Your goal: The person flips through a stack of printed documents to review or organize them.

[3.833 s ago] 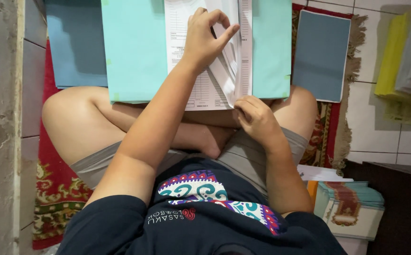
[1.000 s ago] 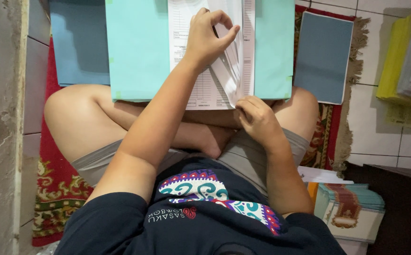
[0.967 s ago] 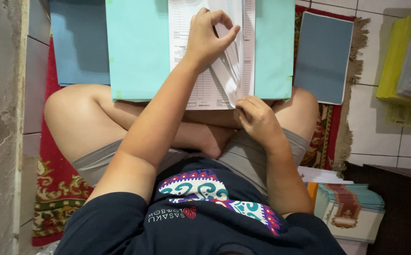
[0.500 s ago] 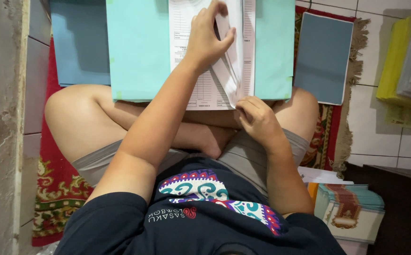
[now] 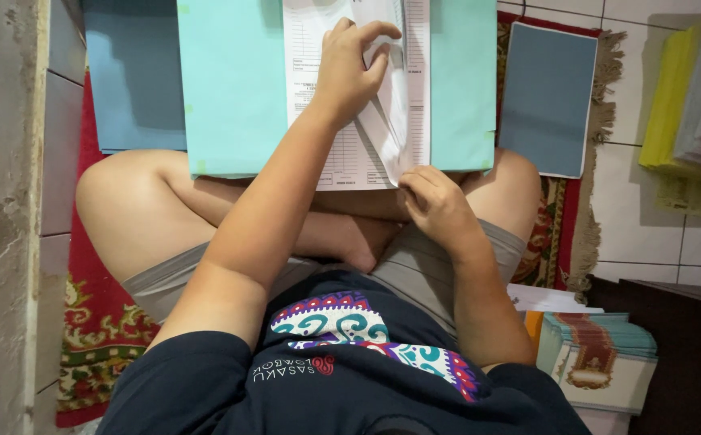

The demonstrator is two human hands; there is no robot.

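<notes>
An open light-green folder (image 5: 229,89) rests across my crossed legs, with a stack of white printed sheets (image 5: 342,157) in its middle. My left hand (image 5: 349,68) lies on the sheets, fingers curled, pressing and lifting a bent page (image 5: 394,121). At the stack's lower right corner my right hand (image 5: 435,205) pinches the page edges between thumb and fingers.
A blue folder (image 5: 133,80) lies at the left and another blue folder (image 5: 547,97) at the right on a red patterned rug (image 5: 84,322). Yellow and pink paper stacks (image 5: 684,105) sit at the far right. A pile of booklets (image 5: 600,358) stands by my right hip. A concrete wall (image 5: 0,217) borders the left.
My left hand has shifted its fingers on the sheets, letting the lifted page bend further over. The right hand stays at the lower corner.
</notes>
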